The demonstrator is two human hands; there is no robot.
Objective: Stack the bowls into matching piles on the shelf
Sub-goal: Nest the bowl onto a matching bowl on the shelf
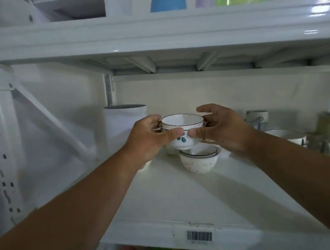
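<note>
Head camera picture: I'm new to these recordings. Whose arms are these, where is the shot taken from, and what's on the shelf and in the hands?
No machine here: a person wears one wide-angle camera on the head, looking down at their own bare arms. The left hand and right hand together grip a small stack of leaf-patterned bowls, lifted above the white shelf. Just below sits a speckled bowl pile. A white canister stands behind, and more cups lie to the right.
</note>
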